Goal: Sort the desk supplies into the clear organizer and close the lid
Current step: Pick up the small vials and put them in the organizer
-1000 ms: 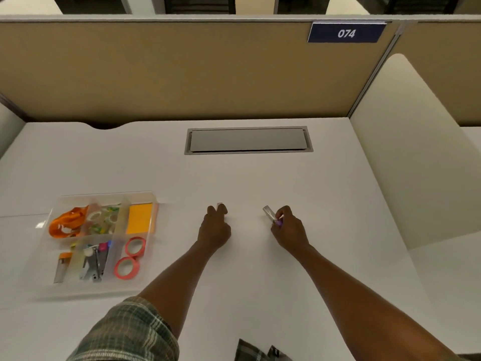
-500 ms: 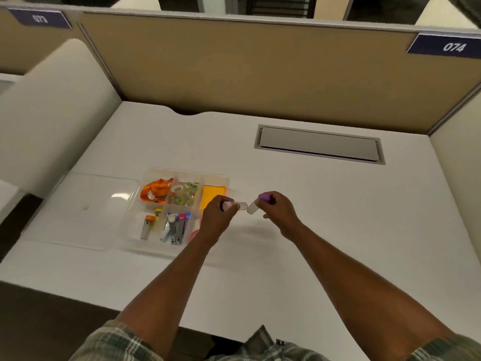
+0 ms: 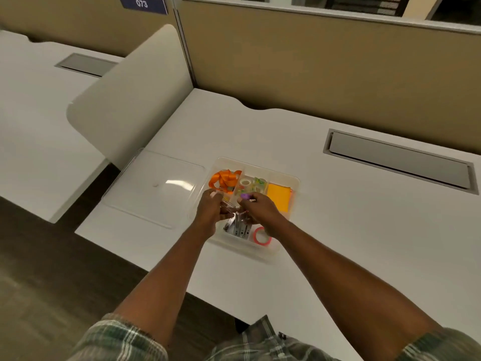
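Head view. White desk [image 3: 364, 230], smooth and matte, back edge cut in a shallow curve; tan fabric partition [image 3: 312, 61] at twelve o'clock; grey metal cable hatch [image 3: 398, 160], long and rectangular, at two o'clock.

Clear organizer [image 3: 250, 247] mid-frame on the desk; hard see-through plastic, rectangular, rounded corners, split into compartments, open on top. Its lid [image 3: 153, 188] lies flat just beside it at nine o'clock; glossy, one glare patch.

Inside: orange ribbon [image 3: 225, 179], shiny loops, at eleven o'clock; small tape rolls [image 3: 247, 183] at twelve; orange sticky pad [image 3: 279, 200], flat square, at two; pink tape ring [image 3: 262, 236] at five; metal staplers [image 3: 240, 227] at six, partly hidden by the hands.

Both hands hover over the organizer's middle, close together. Left hand [image 3: 210, 212]: fingers curled round a small clear piece [image 3: 226, 204]; what it is, cannot tell. Right hand [image 3: 260, 209]: thumb and forefinger pinch a purple-capped piece [image 3: 244, 196].
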Available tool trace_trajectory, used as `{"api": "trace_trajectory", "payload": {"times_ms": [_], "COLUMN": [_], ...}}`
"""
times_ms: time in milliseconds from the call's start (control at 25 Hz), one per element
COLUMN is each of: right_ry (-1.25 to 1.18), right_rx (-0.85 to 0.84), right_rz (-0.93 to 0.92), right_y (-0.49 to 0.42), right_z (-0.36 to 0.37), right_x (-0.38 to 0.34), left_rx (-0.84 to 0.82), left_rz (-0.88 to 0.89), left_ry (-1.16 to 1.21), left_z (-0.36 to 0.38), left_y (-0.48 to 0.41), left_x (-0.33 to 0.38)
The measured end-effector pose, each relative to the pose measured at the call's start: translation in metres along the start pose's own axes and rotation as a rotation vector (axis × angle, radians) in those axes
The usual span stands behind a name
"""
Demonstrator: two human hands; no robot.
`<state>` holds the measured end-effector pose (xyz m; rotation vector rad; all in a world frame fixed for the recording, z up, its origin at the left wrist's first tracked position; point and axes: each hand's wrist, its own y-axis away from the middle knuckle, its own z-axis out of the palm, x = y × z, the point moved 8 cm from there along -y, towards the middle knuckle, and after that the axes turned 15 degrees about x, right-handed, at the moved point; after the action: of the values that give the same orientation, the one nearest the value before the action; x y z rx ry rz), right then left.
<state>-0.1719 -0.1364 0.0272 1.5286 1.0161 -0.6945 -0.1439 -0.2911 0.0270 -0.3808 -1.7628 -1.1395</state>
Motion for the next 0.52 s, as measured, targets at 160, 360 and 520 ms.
{"api": "trace_trajectory", "payload": {"times_ms": [160, 360, 520], "right_ry": [0.059, 0.213, 0.358], "right_rx": [0.014, 0.051, 0.067], "right_rz": [0.039, -0.020, -0.122], "right_y": [-0.001, -0.009, -0.013], "right_z": [0.040, 0.069, 0.076], "right_x": [0.002, -0.002, -0.008], "left_rx": [-0.001, -0.060, -0.132], "left_rz": [0.160, 0.387, 0.467], "left_ry": [-0.427, -0.765, -0.857], "left_z": [-0.027, -0.029, -0.025], "left_y": [-0.026, -0.047, -0.053], "left_x": [0.002, 0.009, 0.007]}}
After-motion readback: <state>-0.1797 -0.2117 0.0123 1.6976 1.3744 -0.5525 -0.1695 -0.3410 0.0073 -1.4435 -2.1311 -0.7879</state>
